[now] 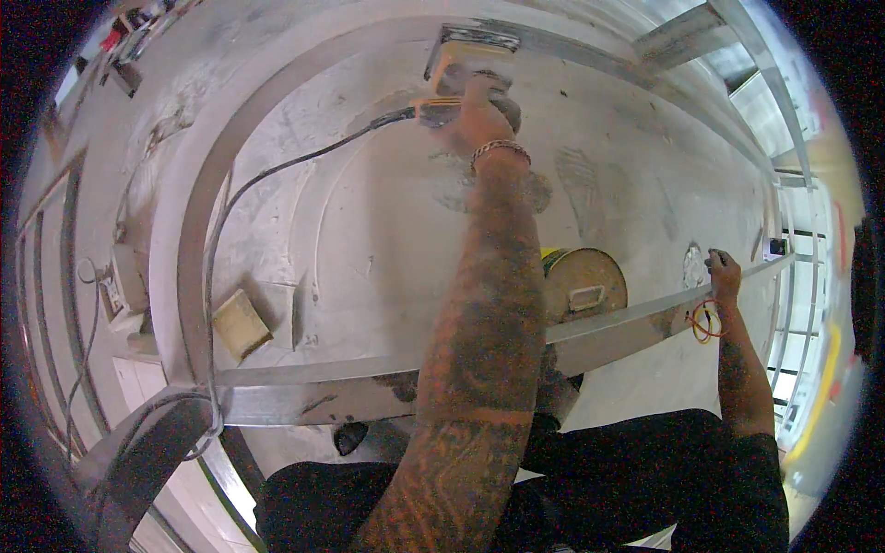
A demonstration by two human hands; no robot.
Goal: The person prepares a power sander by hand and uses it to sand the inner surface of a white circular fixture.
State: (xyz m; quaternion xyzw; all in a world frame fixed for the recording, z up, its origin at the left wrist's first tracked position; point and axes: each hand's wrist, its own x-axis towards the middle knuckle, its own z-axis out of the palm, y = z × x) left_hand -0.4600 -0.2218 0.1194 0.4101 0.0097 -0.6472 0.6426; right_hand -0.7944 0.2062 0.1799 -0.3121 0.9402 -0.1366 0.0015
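Observation:
In the upper middle, my left hand (479,115) is wrapped round a handheld power sander (456,78) with a yellow-orange, dusty body. Its flat pad lies against the far bar of a grey metal frame (369,41). A black power cord (304,161) trails from the tool to the left and down over the frame. My right hand (724,272) is at the right, beside the near bar (627,318), with its fingers curled in; whatever they hold, if anything, is too small to make out. Red and yellow bands hang at that wrist.
A round tan lidded can (585,281) with a pale handle stands on the dusty floor beyond the near bar. To the left lies a yellowish block (241,324). Railings (55,240) run along the left edge, and more metal frames (761,64) rise at the upper right.

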